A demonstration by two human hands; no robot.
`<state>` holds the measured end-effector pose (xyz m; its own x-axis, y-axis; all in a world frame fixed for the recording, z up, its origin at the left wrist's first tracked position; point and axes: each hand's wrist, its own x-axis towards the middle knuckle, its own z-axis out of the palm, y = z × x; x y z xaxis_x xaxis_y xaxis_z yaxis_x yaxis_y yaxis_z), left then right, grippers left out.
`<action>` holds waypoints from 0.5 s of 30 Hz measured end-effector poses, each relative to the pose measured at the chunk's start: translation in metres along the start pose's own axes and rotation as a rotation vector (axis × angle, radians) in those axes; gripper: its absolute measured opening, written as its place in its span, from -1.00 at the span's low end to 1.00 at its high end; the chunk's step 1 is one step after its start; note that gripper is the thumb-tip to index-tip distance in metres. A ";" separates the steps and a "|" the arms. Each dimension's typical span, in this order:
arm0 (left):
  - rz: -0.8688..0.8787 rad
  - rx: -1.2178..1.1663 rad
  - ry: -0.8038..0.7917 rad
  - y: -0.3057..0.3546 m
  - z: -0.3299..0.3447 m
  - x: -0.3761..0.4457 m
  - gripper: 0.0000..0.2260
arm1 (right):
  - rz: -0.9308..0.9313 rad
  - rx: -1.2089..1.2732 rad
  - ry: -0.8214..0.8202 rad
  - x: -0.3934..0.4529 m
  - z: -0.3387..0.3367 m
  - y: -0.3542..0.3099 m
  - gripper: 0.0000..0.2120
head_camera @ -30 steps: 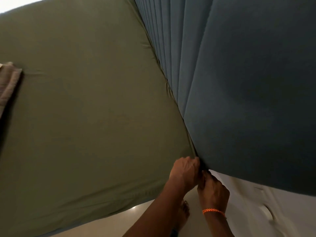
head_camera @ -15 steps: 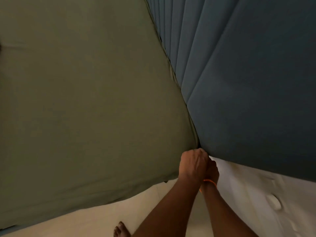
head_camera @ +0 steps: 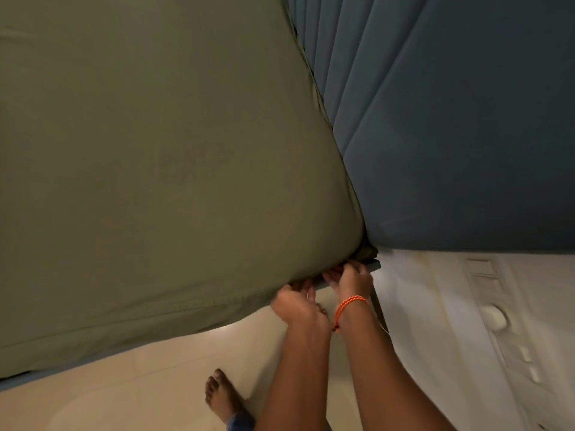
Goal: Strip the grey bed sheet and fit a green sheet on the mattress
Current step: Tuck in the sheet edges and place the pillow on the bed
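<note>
The green sheet [head_camera: 161,169] lies smooth over the mattress and fills the left and middle of the view. At the mattress corner beside the headboard, my left hand [head_camera: 298,301] and my right hand [head_camera: 353,279] sit side by side, their fingers curled under the sheet's lower edge. A small bunch of green cloth [head_camera: 368,253] shows just above my right hand. An orange cord bracelet is on my right wrist. The grey sheet is not in view.
A padded blue headboard [head_camera: 460,126] rises along the right of the mattress. Below it is a white wall with a switch plate [head_camera: 494,317]. The floor is pale tile [head_camera: 149,384], and my bare foot [head_camera: 222,396] stands close to the bed's side.
Both hands have dropped from the gap at the headboard to the corner's underside, fingers now hooked beneath the sheet edge. The view has shifted right and down; the folded cloth at left is gone from sight.
</note>
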<state>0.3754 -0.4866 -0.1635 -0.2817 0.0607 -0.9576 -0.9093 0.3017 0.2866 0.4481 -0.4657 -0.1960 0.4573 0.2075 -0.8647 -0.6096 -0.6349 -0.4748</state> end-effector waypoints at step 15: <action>-0.343 -0.490 0.000 0.052 -0.034 0.045 -0.55 | 0.186 0.289 -0.134 -0.017 0.012 0.009 -0.52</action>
<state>0.3050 -0.5010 -0.1902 0.0526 0.0370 -0.9979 -0.9838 -0.1696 -0.0581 0.4272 -0.4655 -0.1874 0.2446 0.2163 -0.9452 -0.8409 -0.4380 -0.3178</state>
